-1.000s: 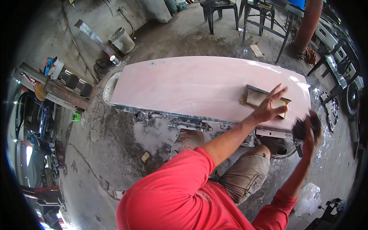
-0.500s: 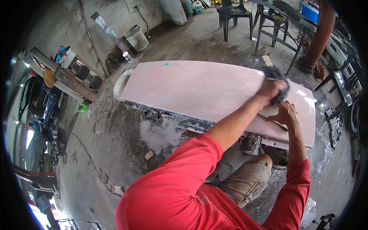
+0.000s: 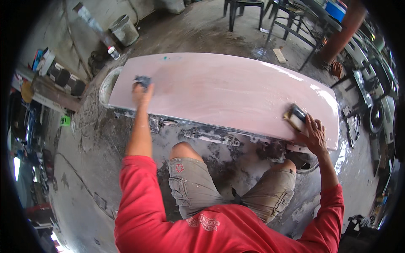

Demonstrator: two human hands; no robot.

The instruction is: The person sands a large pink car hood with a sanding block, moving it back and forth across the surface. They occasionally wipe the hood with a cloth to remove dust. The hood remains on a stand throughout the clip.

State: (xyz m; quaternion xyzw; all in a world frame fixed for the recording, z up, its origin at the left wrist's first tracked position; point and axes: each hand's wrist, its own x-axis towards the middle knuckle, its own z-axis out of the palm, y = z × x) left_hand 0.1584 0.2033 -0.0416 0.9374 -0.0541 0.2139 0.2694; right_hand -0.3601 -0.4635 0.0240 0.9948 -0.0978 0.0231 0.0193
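A long pale-pink car body panel point(image 3: 219, 88) lies flat in front of me, its surface wet and streaked. My left hand point(image 3: 141, 93) is at the panel's left end, fingers closed on a dark grey wadded cloth point(image 3: 143, 81) pressed to the surface; motion blurs the hand slightly. Toward the right end my right hand point(image 3: 313, 134) rests on the panel with its fingers stretched and apart. Right by its thumb and index finger is a sanding block point(image 3: 297, 117), dark on top with a pale side. Whether the fingers touch the block is hard to tell.
A white bucket point(image 3: 105, 86) stands under the panel's left end. Farther back are a grey bucket point(image 3: 125, 30), a small can point(image 3: 113, 52), dark chairs point(image 3: 244, 8) and a red post point(image 3: 341, 36). My knees are close to the panel's near edge.
My left hand has swept the cloth from the right end to the far left of the panel. My right hand has shifted to the near side of the block, which now shows more fully.
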